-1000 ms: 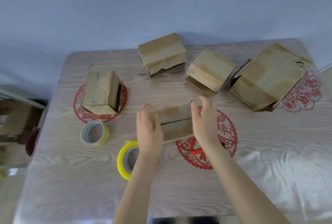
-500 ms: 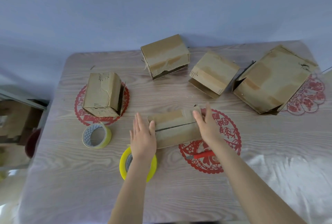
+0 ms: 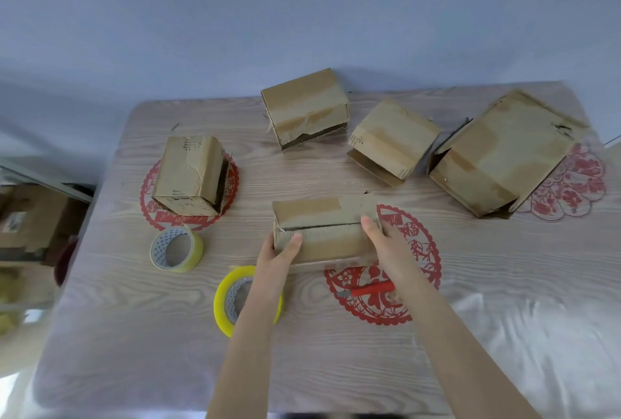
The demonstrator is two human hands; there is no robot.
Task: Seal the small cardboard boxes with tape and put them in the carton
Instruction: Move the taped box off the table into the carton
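Box: small cardboard box (image 3: 322,234) at the middle of the worktop (image 3: 302,361), top seam showing a dark slit.
Left hand (image 3: 275,262): grips the box's left end, thumb on top, fingers curled round it and mostly hidden.
Right hand (image 3: 386,247): grips the right end likewise.
Carton (image 3: 504,153): far right, well apart.
Yellow tape roll (image 3: 221,301): beneath the left wrist.

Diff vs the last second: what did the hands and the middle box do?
Both hands dropped from fingers-up poses. The left hand now grips the near left corner of the middle box, thumb on top; the right hand grips its right end. The box lies seam-up in about the same spot. The carton, tape rolls and red cutter stayed put.
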